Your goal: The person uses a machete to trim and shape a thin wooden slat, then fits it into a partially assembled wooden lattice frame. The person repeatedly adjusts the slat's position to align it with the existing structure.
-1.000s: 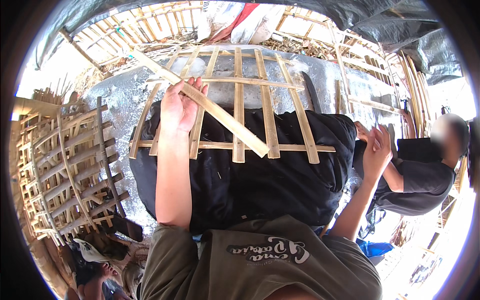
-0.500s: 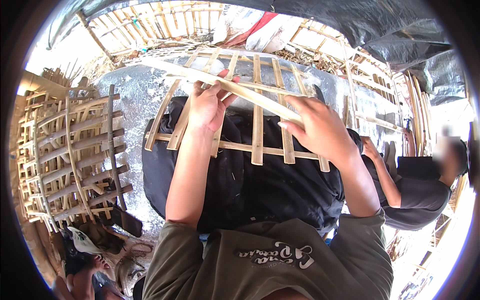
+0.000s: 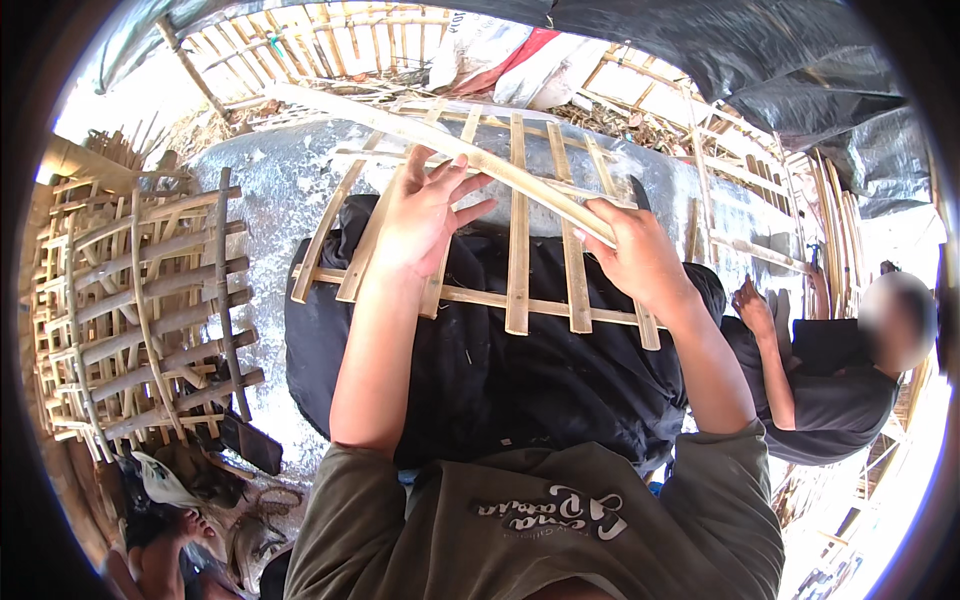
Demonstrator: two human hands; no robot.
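A long pale bamboo strip runs slantwise from the far left down toward the right. Its near end is pinched between the thumb and fingers of my right hand. My left hand is palm up beneath the strip, fingers spread; the strip passes by its fingertips, and I cannot tell whether they touch. Below both hands, a bamboo lattice of several slats crossed by thin rails rests over my lap, which is covered in black cloth.
On the left stand stacked bamboo lattices. A dark flat object lies beside them. To the right sits another person in dark clothing. Sacks lie at the back, and a black tarp hangs overhead.
My left hand has loosened from the strip, its fingers now spread. My right hand's fingers have drawn in around the strip's near end. The other person's hand has risen slightly.
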